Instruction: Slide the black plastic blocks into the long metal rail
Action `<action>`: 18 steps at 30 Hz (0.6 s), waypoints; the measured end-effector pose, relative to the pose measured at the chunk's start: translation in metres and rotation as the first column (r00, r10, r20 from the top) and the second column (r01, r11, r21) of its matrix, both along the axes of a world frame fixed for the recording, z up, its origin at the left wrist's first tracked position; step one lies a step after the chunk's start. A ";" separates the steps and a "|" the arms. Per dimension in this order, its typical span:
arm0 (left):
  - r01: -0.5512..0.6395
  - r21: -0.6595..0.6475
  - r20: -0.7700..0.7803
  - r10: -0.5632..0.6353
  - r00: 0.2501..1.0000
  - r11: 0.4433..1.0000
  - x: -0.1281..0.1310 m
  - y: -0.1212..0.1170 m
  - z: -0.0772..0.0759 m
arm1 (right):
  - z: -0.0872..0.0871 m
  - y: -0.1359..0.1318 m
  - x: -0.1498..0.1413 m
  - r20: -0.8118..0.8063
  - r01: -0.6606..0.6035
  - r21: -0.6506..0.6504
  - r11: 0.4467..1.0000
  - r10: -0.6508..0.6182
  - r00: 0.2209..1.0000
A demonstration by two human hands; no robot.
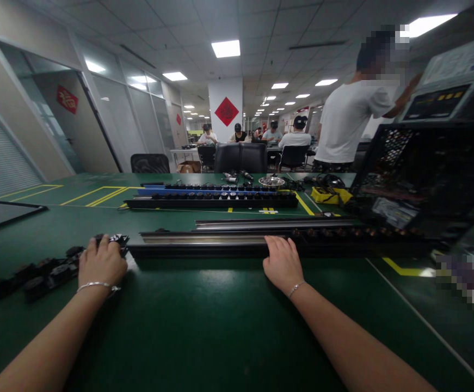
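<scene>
A long black metal channel [204, 249] lies crosswise on the green table in front of me. My right hand [282, 262] is closed over its near wall, fingertips inside the channel and thumb hidden. To the right of that hand, a row of small dark modules [343, 233] with brownish tops sits along the channel. My left hand [101, 262] is at the channel's left end, fingers curled over a small black part [118, 239]; its underside is hidden. Several loose black modules [53, 273] lie in a cluster left of this hand.
Behind lie another channel [261, 224] and a filled black strip [212, 203] beside a blue one [151, 191]. A metal dish [271, 181] and yellow box [330, 195] stand farther back. An open computer case [424, 169] stands right; a person in white [340, 120] is behind it.
</scene>
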State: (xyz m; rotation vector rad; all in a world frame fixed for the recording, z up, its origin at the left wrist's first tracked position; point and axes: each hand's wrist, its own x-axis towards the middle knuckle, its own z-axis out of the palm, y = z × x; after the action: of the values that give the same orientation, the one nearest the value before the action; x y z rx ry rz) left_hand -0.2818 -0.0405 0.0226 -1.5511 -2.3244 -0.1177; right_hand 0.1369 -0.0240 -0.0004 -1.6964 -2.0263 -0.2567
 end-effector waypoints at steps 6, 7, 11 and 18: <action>0.341 0.294 -0.108 -0.324 0.940 0.893 0.048 0.012 0.006 | -0.002 0.001 0.000 -0.002 -0.003 0.016 1.000 0.003 1.000; 0.416 0.309 -0.110 -0.403 0.909 0.855 0.059 0.015 0.006 | -0.002 0.001 0.000 -0.001 -0.004 0.021 1.000 0.004 1.000; 0.589 0.249 -0.012 -0.605 0.796 0.769 0.109 0.023 0.000 | -0.004 0.002 0.001 0.005 -0.009 0.037 0.999 0.009 1.000; 0.650 0.038 0.092 -0.650 0.754 0.759 0.196 0.020 -0.008 | -0.003 0.001 0.001 0.002 -0.016 0.051 0.999 0.016 1.000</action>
State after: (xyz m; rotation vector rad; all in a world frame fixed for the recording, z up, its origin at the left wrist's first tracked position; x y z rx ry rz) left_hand -0.0856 -0.0200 0.0147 -2.3367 -1.7253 -0.3736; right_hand 0.1381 -0.0226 -0.0033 -1.6494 -2.0164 -0.3012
